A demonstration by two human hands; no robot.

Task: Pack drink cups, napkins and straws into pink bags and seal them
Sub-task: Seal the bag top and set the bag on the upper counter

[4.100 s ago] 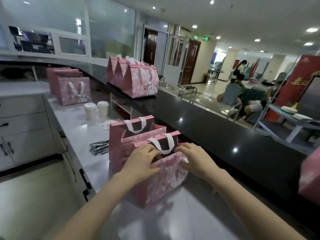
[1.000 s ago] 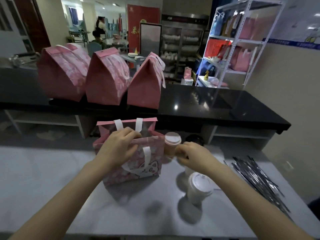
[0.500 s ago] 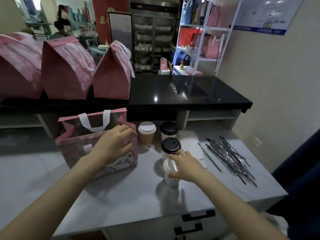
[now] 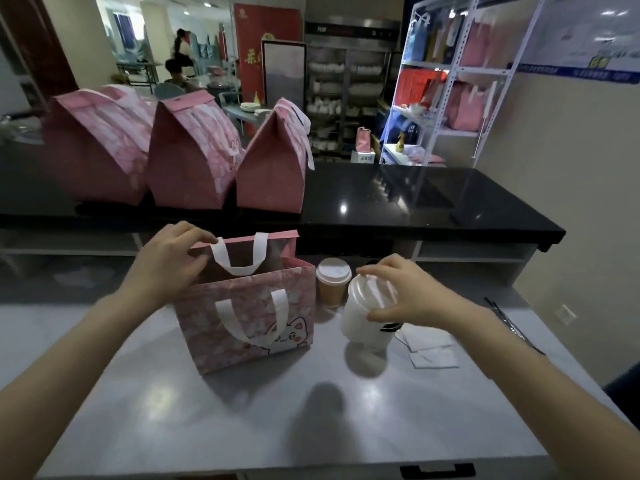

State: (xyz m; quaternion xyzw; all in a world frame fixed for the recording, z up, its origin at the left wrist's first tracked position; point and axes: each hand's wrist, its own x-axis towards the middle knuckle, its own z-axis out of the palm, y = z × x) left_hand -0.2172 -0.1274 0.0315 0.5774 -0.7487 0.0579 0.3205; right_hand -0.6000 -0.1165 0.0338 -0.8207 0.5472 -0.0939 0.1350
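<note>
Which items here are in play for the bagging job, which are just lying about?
In play: left hand gripping open pink bag; right hand holding white cup; brown cup; napkins; straws.
Lying about: three sealed pink bags on black counter; white shelf rack.

Dim light from small ceiling spots far behind the bag (image 4: 249, 317) leaves pin glints on the black table (image 4: 415, 199) behind it. Soft shadows pool on the grey table (image 4: 173, 410) before the bag; the cup (image 4: 362, 325) right of it is motion-blurred, and straight lines bow toward the edges.
</note>
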